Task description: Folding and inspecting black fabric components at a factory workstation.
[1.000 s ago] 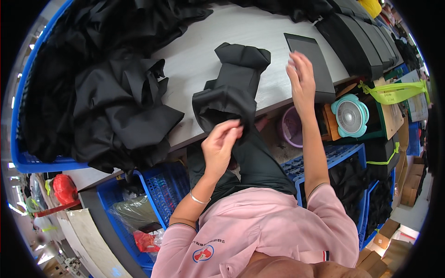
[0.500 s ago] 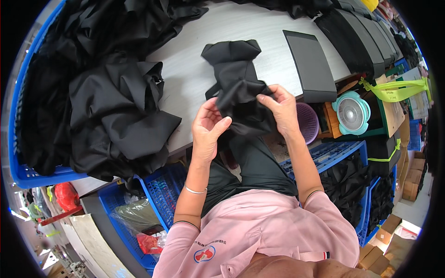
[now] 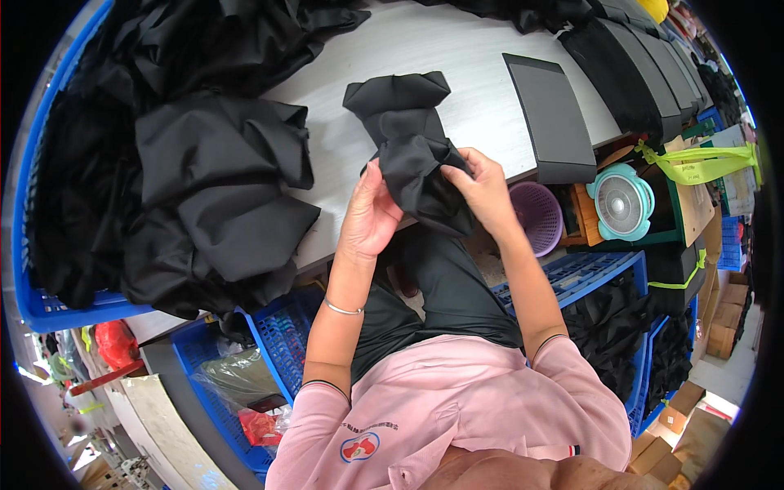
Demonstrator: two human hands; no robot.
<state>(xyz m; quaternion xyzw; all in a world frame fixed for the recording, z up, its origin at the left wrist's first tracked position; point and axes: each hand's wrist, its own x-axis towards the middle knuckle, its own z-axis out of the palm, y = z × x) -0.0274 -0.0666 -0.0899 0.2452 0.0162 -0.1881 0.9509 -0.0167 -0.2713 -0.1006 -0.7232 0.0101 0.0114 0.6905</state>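
A folded piece of black fabric [image 3: 412, 155] is held between my hands at the near edge of the white table [image 3: 457, 57], its far end lying over the tabletop. My left hand [image 3: 369, 214] grips its left side, the fingers partly hidden behind the cloth. On the right side, my right hand [image 3: 482, 188] pinches the fabric between thumb and fingers. To the left, a heap of black fabric pieces [image 3: 220, 188] fills a blue crate [image 3: 49, 310] and spills onto the table. A flat dark grey panel [image 3: 551, 114] lies right of my hands.
A purple basket [image 3: 536, 216] and a small turquoise fan [image 3: 622, 202] sit below the table's right edge. Blue crates [image 3: 572, 269] with black cloth stand at my right. Another blue crate [image 3: 196, 351] with plastic bags is at my left. Stacked grey-black panels [image 3: 629, 73] line the far right.
The black fabric has shifted slightly left and its folds have turned. My left hand has rolled over, and my right hand has moved a little left. Top pieces of the heap look rearranged.
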